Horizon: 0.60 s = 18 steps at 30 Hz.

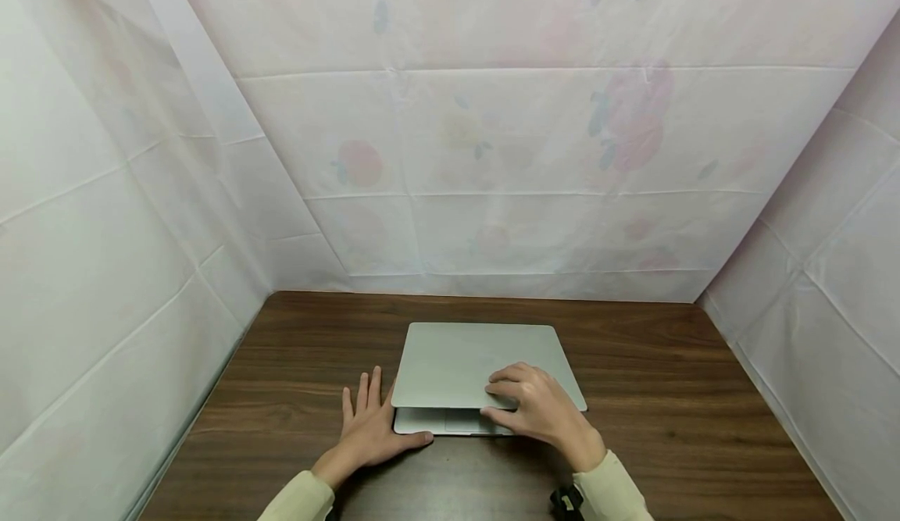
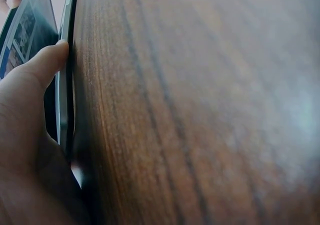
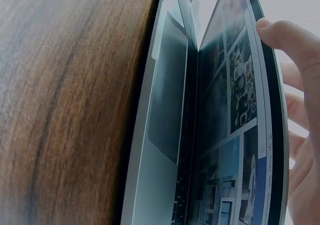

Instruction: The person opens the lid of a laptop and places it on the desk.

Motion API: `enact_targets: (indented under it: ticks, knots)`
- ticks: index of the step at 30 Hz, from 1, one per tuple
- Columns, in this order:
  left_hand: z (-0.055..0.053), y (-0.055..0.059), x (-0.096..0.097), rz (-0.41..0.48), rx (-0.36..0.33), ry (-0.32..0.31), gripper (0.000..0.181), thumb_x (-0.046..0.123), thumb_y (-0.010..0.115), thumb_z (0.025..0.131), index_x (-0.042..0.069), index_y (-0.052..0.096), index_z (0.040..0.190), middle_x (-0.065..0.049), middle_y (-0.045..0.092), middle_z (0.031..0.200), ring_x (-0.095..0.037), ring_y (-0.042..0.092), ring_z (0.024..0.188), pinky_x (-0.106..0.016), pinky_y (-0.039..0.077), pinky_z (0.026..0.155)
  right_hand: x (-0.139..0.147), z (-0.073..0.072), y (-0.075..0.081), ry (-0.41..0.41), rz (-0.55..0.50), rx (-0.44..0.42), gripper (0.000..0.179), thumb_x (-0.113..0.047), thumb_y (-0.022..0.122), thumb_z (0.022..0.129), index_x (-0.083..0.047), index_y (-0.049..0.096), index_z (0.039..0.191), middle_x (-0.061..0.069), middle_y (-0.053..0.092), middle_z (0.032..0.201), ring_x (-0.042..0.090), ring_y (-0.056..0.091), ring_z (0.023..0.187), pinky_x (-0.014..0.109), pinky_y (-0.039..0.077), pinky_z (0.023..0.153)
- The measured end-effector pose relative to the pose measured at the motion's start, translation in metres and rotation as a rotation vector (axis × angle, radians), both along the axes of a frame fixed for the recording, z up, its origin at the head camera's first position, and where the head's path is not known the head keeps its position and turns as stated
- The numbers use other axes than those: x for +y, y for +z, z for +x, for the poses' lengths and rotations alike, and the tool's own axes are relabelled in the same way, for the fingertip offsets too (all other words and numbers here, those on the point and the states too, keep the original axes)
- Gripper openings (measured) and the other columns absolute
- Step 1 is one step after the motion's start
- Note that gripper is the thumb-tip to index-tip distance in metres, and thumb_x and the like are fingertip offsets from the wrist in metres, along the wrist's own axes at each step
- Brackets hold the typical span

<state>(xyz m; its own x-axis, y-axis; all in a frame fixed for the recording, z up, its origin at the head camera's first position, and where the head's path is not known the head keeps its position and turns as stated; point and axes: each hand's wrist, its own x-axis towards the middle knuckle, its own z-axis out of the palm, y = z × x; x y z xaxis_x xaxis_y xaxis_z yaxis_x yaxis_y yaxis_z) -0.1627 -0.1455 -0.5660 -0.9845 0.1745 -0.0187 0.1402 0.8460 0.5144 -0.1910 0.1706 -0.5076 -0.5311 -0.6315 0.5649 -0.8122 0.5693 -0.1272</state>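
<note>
A silver laptop [image 1: 485, 361] lies on the wooden table, its lid tilted low over the base. The right hand [image 1: 537, 408] pinches the lid's front edge, the thumb on the screen side and the other fingers on the outer face. In the right wrist view the lit screen [image 3: 240, 100] shows pictures, and the trackpad [image 3: 170, 90] lies on the base opposite. My left hand [image 1: 376, 427] is at the laptop's left front corner with its fingers spread straight. Its thumb [image 2: 52, 60] rests on the front edge of the base [image 2: 65, 100].
Dark brown wooden table [image 1: 302, 365] extends around the laptop. White cloth with faded fruit prints [image 1: 492, 154] hangs behind the table, and plain-looking white cloth stands along the left side [image 1: 105, 271] and right side [image 1: 830, 287]. A black strap [image 1: 566, 499] shows at the right wrist.
</note>
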Motion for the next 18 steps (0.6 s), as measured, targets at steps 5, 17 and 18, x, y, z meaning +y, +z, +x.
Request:
enact_targets:
  ticks: [5, 17, 18]
  knots:
    - [-0.004, -0.010, -0.001, -0.043, 0.000, 0.018, 0.128, 0.089, 0.068, 0.066, 0.018, 0.029, 0.164, -0.027, 0.006, 0.171, -0.049, -0.001, 0.157, -0.070, -0.011, 0.119, 0.000, 0.000, 0.002, -0.002, -0.003, -0.010, 0.029, -0.041, 0.086, 0.083, -0.016, 0.083, 0.097, -0.003, 0.077, 0.103, 0.014, 0.072, 0.096, 0.036, 0.060, 0.081]
    - [-0.001, -0.002, 0.000, -0.019, -0.009, 0.006, 0.126, 0.086, 0.070, 0.068, 0.018, 0.026, 0.165, -0.028, 0.005, 0.170, -0.050, -0.001, 0.157, -0.070, -0.014, 0.118, -0.001, -0.002, 0.004, 0.008, -0.009, 0.004, 0.028, -0.039, 0.087, 0.083, -0.015, 0.083, 0.096, -0.002, 0.077, 0.102, 0.015, 0.072, 0.094, 0.035, 0.061, 0.080]
    - [-0.001, 0.001, 0.000, -0.019, -0.015, 0.005, 0.125, 0.085, 0.071, 0.069, 0.018, 0.027, 0.165, -0.028, 0.005, 0.170, -0.051, -0.001, 0.157, -0.071, -0.013, 0.118, -0.001, -0.003, 0.005, 0.008, -0.009, 0.005, 0.027, -0.039, 0.087, 0.083, -0.015, 0.083, 0.096, -0.003, 0.077, 0.102, 0.014, 0.072, 0.094, 0.035, 0.061, 0.080]
